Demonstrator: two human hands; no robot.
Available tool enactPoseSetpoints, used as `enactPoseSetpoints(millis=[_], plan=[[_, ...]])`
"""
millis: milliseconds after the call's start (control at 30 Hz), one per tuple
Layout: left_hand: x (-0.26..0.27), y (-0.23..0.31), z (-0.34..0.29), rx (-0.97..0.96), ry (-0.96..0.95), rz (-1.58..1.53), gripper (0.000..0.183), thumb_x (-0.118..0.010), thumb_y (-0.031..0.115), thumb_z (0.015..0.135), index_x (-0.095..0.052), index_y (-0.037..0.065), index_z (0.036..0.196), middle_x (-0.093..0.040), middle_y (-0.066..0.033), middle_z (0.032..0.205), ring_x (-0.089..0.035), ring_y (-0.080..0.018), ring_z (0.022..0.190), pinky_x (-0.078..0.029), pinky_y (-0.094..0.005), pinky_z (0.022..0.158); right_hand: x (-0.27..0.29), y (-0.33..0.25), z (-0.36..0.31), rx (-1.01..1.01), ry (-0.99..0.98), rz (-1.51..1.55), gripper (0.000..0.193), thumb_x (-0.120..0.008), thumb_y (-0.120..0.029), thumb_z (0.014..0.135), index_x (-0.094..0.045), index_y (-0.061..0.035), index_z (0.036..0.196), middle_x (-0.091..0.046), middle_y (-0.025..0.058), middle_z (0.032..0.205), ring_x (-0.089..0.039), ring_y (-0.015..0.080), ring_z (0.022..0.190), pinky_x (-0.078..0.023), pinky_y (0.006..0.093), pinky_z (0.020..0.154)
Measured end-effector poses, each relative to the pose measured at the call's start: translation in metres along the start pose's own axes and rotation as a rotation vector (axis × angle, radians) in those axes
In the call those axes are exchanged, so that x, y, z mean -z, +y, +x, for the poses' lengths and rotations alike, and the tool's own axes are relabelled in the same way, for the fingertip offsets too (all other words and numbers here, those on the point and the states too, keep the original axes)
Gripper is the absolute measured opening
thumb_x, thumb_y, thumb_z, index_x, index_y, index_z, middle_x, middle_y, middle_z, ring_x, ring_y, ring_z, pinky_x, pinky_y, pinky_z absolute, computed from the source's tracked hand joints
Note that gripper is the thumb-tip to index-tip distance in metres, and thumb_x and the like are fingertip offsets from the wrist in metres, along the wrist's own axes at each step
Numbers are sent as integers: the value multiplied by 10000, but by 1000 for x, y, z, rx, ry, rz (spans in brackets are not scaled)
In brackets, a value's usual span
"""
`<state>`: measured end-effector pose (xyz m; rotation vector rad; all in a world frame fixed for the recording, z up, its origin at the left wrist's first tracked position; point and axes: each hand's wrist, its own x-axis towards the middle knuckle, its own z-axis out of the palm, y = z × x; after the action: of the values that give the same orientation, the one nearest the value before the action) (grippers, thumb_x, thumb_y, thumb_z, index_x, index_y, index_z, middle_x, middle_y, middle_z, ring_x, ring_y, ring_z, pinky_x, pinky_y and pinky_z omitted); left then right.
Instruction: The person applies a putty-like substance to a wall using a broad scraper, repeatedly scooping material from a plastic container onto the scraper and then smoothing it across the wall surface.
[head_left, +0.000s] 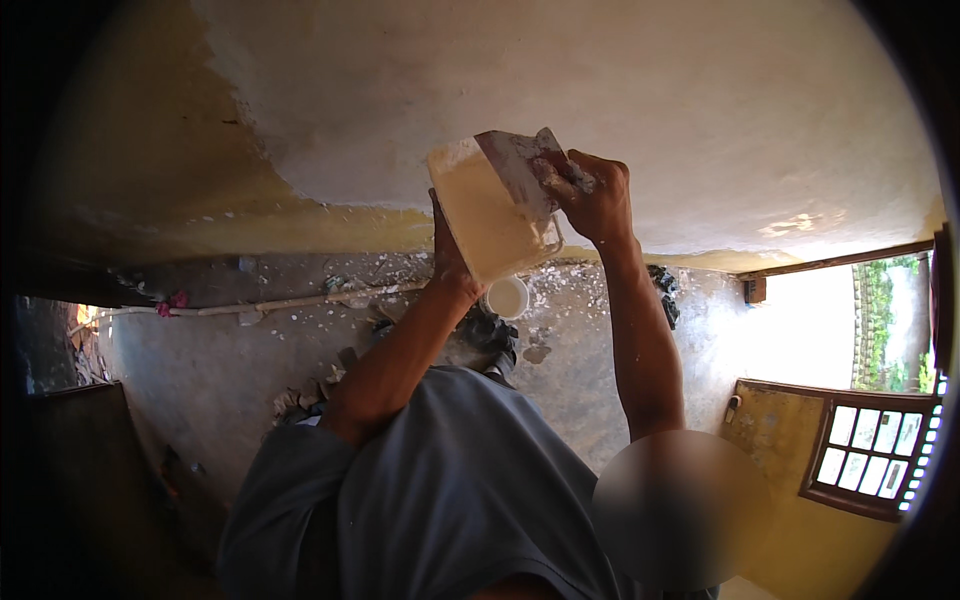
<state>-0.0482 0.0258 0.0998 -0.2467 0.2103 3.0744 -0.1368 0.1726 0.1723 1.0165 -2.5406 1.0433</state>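
Observation:
My left hand [449,245] supports a flat, rectangular cream-coloured board [475,215] from its left edge, with most of its fingers hidden behind it. My right hand [597,190] is closed around a wide scraper [512,160], whose dark, putty-smeared blade lies against the board's upper right. Pale smears cover the fingers of the right hand. Both hands are raised before a wall [650,90] coated in pale filler, with older yellow paint showing at the left and along its foot.
On the floor below stands a white bucket [507,298] with pale stuff in it. Dark crumpled plastic [487,333] lies beside it, and more [664,292] lies further right. A long pole [300,302] runs along the wall's foot among white flakes. A bright doorway [810,320] opens at right.

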Motion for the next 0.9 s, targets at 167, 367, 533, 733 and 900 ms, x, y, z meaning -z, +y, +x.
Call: enactPoseSetpoints(millis=[167,367,533,733,900], plan=[[-16,0,0,-68,121,120,730,-251,700,953,-442,174,1422,-536,-108,1362,-566,-308,1225,-515,-541,985,-13,-29,-25,-255,161,-137,257,-778,-133,747,-721,27,939,-703,192,773,-701,217,665,-543,328,660],[10,-5,7,-96,14,127,696,-301,685,953,-474,170,1388,-570,-74,1300,-586,-267,1182,-521,-492,974,-19,-32,-24,-106,297,-71,225,-767,-162,763,-723,1,911,-627,185,661,-643,286,576,-509,347,604],[18,-7,15,-134,55,42,731,-266,726,942,-462,200,1409,-572,-72,1327,-578,-266,1215,-506,-512,1001,-32,-46,-27,-196,235,-249,196,-754,-179,775,-727,-24,893,-617,187,647,-623,315,554,-502,365,585],[12,-4,8,-81,10,41,748,-297,746,926,-466,199,1407,-561,-70,1352,-570,-269,1224,-489,-491,1022,-31,-38,-19,-149,184,-117,209,-756,-178,763,-723,-20,896,-628,198,683,-622,346,577,-498,391,578],[14,-6,8,-78,-100,-90,611,-345,612,978,-491,166,1369,-594,-65,1271,-604,-257,1158,-520,-466,977,-34,-42,-19,45,204,-12,189,-764,-92,749,-708,5,901,-644,181,706,-633,329,607,-505,364,594]])
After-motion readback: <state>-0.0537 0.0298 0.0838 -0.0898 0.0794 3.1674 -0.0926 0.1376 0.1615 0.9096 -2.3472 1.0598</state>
